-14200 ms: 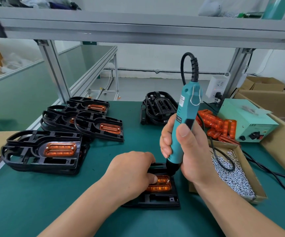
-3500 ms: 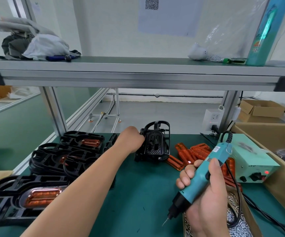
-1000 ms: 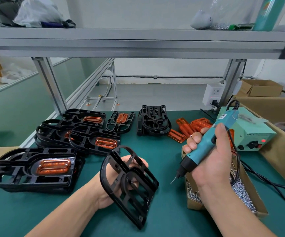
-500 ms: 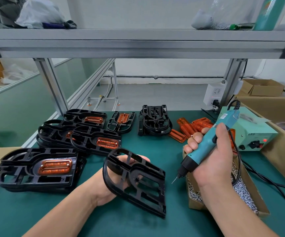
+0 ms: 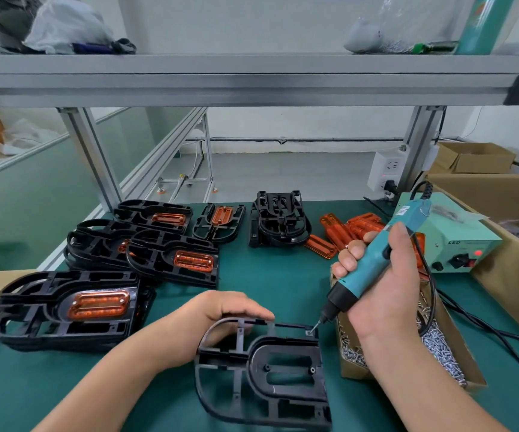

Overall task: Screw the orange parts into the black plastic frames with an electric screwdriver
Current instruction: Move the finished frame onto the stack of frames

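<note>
The fingers [image 5: 252, 311] of our left hand [image 5: 220, 310] are curled over the far left rim of an empty black plastic frame [image 5: 267, 372], gripping it. The thumb is hidden behind the rim. The fingers [image 5: 350, 254] of our right hand [image 5: 382, 294] are wrapped tight round the teal electric screwdriver [image 5: 373, 269], which slants down to the left. Its bit ends right at the frame's far right corner, and we cannot tell whether it touches.

The frame lies near us at the middle of the green desk [image 5: 267, 282], with its oval recess facing up and nothing orange in it. Just to its right, under our right wrist, is an open cardboard box [image 5: 350, 369] holding small silver screws [image 5: 438, 350]. The loose orange parts [image 5: 339, 235] are piled farther off to the right, beside a pale green power supply [image 5: 451, 241] with a red lamp lit. A stack of bare frames [image 5: 280, 219] sits at the far middle. The finished frames [image 5: 171, 257], each carrying an orange insert, are spread along the left, and the nearest one [image 5: 65, 310] is just left of our forearm.

We judge this to be the start of a new unit, with the frame being settled in place and no part fitted yet. Next, the left hand would need to let go and reach past the screwdriver to the orange pile. It would then bring one piece back and seat it squarely in the recess. After that, a screw from the box has to go on the bit, with the left hand pressing the insert flat.
</note>
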`<state>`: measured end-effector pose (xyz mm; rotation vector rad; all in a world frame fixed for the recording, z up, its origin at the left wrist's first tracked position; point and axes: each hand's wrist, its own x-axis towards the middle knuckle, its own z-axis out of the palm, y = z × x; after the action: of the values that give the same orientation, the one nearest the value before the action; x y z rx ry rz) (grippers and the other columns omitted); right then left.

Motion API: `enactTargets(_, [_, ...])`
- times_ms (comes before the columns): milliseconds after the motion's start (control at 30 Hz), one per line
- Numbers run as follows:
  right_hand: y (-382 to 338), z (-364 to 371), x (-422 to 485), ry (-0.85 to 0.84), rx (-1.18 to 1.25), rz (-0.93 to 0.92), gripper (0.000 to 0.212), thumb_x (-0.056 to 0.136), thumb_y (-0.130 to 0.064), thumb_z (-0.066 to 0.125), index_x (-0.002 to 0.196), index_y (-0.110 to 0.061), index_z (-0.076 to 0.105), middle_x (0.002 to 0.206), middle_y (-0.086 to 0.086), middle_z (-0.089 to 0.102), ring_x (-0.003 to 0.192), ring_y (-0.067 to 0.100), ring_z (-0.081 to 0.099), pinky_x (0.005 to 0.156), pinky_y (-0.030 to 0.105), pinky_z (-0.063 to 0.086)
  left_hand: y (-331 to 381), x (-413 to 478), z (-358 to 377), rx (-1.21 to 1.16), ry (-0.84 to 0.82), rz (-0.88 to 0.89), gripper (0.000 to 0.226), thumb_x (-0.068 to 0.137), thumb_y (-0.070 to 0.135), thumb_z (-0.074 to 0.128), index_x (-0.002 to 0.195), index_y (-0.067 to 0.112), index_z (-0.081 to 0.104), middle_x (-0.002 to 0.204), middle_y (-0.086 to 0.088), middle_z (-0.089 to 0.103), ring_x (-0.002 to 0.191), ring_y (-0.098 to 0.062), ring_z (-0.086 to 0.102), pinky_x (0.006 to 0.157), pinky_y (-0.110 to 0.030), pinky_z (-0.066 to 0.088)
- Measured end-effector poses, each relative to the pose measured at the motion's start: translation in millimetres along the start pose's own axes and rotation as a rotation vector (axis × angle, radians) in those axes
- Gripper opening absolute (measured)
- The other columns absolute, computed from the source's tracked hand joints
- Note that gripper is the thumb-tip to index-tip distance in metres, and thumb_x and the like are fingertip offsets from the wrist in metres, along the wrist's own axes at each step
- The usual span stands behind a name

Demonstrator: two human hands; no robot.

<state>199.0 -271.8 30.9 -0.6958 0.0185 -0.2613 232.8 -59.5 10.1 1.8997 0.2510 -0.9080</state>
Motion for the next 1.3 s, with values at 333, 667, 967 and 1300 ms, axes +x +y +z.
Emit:
enactTargets(333, [-0.4, -0.3, -0.7, 0.001, 0.015, 0.009, 0.038, 0.1, -0.054, 0.064, 0.09, -0.018, 0.057, 0.076, 0.002, 0.049, 0.063, 0.017, 0.046, 0.059, 0.029, 0.044, -25.5, -13.3, -23.7, 0.304, 0.257, 0.268, 0.041, 0.106, 0.018, 0.06, 0.146, 0.01, 0.058, 0.145, -0.006, 0.061, 0.137, -0.019, 0.056, 0.081, -0.023, 0.052])
enactTargets(667, [1.2, 1.0, -1.6, -0.004, 0.013, 0.007, 0.037, 0.102, -0.052, 0.062, 0.089, -0.018, 0.057, 0.076, 0.003, 0.048, 0.062, 0.018, 0.045, 0.057, 0.028, 0.045, -53.4, -45.3, -38.9, 0.602, 0.339, 0.64, 0.017, 0.106, 0.044, 0.056, 0.109, 0.04, 0.073, 0.1, 0.021, 0.073, 0.096, 0.001, 0.066, 0.091, -0.027, 0.055])
enactTargets(967, [-3.5, 0.4, 2.1, 0.022, 0.05, -0.009, 0.038, 0.102, -0.052, 0.062, 0.086, -0.018, 0.057, 0.075, 0.002, 0.049, 0.062, 0.017, 0.046, 0.058, 0.027, 0.044, -42.9, -62.4, -18.3, 0.875, 0.397, 0.679, 0.044, 0.079, 0.08, 0.063, 0.112, 0.051, 0.069, 0.1, 0.029, 0.053, 0.09, 0.005, 0.055, 0.065, -0.011, 0.038])
enactTargets(1300, [-16.3, -5.8, 15.8, 0.079, 0.09, -0.064, 0.039, 0.103, -0.051, 0.059, 0.083, -0.018, 0.054, 0.074, 0.002, 0.047, 0.059, 0.016, 0.046, 0.055, 0.027, 0.044, -30.8, -63.7, -14.8, 0.814, 0.519, 0.731, 0.027, 0.093, 0.067, 0.057, 0.103, 0.046, 0.07, 0.092, 0.021, 0.061, 0.087, 0.001, 0.058, 0.066, -0.018, 0.044])
